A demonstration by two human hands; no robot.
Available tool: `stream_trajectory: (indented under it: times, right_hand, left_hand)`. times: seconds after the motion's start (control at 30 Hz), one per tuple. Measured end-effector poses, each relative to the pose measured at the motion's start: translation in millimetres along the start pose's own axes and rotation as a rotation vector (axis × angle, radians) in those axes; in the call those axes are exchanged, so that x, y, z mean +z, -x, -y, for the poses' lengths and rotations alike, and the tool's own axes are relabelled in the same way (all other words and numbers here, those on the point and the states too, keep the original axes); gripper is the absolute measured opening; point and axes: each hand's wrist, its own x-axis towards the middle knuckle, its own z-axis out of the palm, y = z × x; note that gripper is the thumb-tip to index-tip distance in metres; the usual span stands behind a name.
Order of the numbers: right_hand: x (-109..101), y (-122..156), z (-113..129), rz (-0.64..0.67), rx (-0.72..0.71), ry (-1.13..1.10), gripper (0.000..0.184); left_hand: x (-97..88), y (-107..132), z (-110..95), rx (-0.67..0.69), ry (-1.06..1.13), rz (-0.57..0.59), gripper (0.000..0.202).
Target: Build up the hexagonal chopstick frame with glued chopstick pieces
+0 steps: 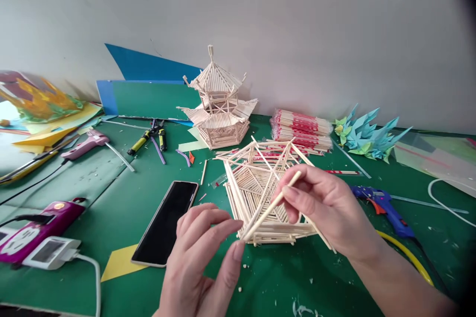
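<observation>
A six-sided frame of thin wooden sticks [256,183] rests on the green table, its floor lined with sticks in a star-like pattern. Between the thumb and fingertips of my right hand [312,203] is a single wooden stick [266,214], slanting down to the near left corner of the frame. My left hand [208,252] is beside that corner, thumb and index finger parted around the stick's lower end; I cannot tell whether they touch it. Behind stands a finished-looking stick pagoda [217,104] with two tiers of roof.
Packs of sticks [301,131] lie behind the frame. To the right is a blue glue gun [386,208]; a pink glue gun [85,144] and pliers [148,137] lie left. A phone [167,223] and a purple power strip [40,230] sit on the near left. Blue paper leaves [372,133] stand at right.
</observation>
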Motion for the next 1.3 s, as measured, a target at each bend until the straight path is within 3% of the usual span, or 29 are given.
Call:
stream_trajectory:
  times: [0.1, 0.23, 0.4, 0.5, 0.6, 0.9, 1.3]
  right_hand:
    - [11, -13, 3, 0.077, 0.024, -0.031, 0.006]
    - [12, -26, -2, 0.125, 0.061, 0.029, 0.006]
    - [2, -35, -9, 0.176, -0.108, 0.483, 0.013]
    - [-4, -35, -11, 0.178, -0.227, 0.709, 0.021]
    - [-9, -31, -13, 0.211, -0.229, 0.730, 0.021]
    - [-16, -21, -18, 0.238, -0.146, 0.756, 0.019]
    - [-12, -18, -20, 0.309, -0.156, 0.915, 0.025]
  left_hand:
    - [-6.7, -8, -5, -0.039, 0.100, 0.058, 0.011]
    - [-10.8, -9, -5, -0.161, 0.199, 0.057, 0.016]
    - [-12.6, 3, 0, -0.209, 0.145, 0.122, 0.016]
    - [-12.0, 13, 3, -0.208, 0.058, 0.101, 0.016]
    - [-12.9, 22, 6, -0.216, 0.011, 0.121, 0.017]
    - [-18.0, 31, 16, -0.320, 0.063, 0.327, 0.026]
    - [-13.9, 28, 20, -0.362, 0.088, 0.337, 0.026]
